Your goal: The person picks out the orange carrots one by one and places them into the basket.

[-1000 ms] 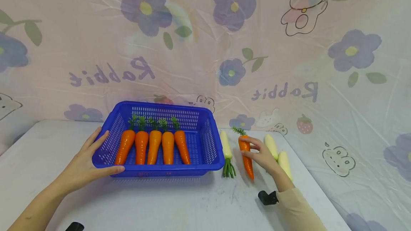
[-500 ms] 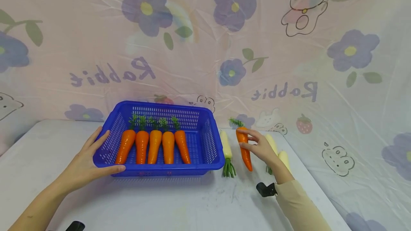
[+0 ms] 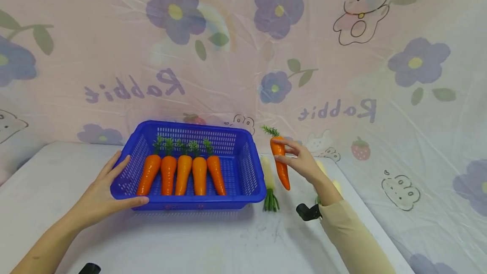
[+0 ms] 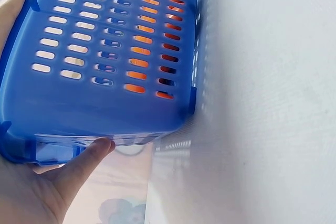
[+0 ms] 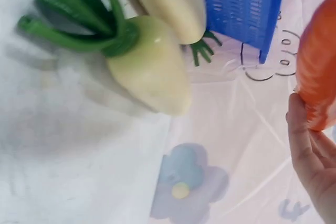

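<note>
My left hand grips the left corner of a blue plastic basket, thumb on the front rim and fingers spread along the side. Several orange carrots with green tops lie in a row inside it. To the basket's right, my right hand holds another carrot above the table, pinched near its thick end, leafy top up and tip down. The right wrist view catches part of that carrot at its right edge. Through the basket's slots, orange shows in the left wrist view.
A white radish with green stalks lies between the basket and the held carrot. More pale radishes lie behind the right forearm, partly hidden. A printed plastic curtain hangs behind the white table.
My right hand has raised the carrot off the table and brought it left, toward the basket. The left hand and basket stay where they were.
</note>
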`<state>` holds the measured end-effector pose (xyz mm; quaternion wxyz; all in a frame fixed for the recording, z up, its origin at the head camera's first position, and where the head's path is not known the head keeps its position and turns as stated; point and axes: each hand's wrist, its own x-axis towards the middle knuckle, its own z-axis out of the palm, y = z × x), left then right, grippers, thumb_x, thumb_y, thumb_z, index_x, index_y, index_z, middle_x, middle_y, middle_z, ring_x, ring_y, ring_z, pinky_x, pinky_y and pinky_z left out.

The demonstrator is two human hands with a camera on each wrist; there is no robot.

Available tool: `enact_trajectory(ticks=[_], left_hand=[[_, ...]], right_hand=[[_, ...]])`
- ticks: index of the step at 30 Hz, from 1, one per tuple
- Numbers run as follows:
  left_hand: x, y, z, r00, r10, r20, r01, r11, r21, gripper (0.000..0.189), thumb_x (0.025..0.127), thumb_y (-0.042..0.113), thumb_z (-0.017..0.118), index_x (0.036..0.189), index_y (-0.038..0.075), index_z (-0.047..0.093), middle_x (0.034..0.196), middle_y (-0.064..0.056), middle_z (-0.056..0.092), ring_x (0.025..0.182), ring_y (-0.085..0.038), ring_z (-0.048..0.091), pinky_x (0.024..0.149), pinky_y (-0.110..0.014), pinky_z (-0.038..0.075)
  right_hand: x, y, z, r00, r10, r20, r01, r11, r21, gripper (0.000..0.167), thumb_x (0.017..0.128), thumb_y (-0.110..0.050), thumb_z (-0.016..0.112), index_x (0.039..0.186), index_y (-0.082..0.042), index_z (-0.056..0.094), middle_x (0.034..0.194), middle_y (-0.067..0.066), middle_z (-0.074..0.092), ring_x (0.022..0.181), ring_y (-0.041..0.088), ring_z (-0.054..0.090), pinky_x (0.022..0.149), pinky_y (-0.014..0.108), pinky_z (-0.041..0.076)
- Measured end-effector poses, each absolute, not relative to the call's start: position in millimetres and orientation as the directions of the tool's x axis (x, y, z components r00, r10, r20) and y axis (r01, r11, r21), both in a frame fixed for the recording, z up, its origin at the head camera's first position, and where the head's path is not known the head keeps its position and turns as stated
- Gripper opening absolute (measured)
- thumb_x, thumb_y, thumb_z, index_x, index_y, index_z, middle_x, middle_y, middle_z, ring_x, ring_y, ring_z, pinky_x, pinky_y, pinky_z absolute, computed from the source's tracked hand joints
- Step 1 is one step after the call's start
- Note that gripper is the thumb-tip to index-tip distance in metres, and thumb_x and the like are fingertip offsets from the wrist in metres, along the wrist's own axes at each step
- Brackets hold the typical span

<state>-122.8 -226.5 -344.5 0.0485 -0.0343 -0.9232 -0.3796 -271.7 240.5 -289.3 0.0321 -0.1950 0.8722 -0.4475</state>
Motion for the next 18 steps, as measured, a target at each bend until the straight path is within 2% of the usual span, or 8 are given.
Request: enact_trajectory(ticks=[9, 18], left_hand=[[-122, -227, -345, -0.994, 0.023, 0.110, 0.093, 0.715, 0.693, 0.112, 0.075, 0.041, 0.079, 0.155, 0.010, 0.007, 0.161, -0.015, -0.012, 0.137, -0.060, 0.006, 0.090, -0.083, 0.021], [-121, -226, -345, -0.993, 0.023, 0.118, 0.100, 0.709, 0.698, 0.112, 0.075, 0.041, 0.079, 0.155, 0.010, 0.008, 0.161, -0.014, -0.012, 0.138, -0.059, 0.006, 0.090, -0.083, 0.021]], right_hand=[[-276, 220, -275, -0.906, -0.408, 0.111, -0.313, 0.469, -0.826, 0.049, 0.089, -0.020, 0.067, 0.136, -0.014, 0.054, 0.140, 0.017, 0.049, 0.125, 0.042, 0.050, 0.095, 0.054, 0.051], [-281, 199, -259, -0.901, -0.430, 0.063, -0.270, 0.439, -0.857, 0.050, 0.088, -0.022, 0.069, 0.136, -0.018, 0.055, 0.144, 0.012, 0.045, 0.127, 0.036, 0.051, 0.095, 0.050, 0.052]])
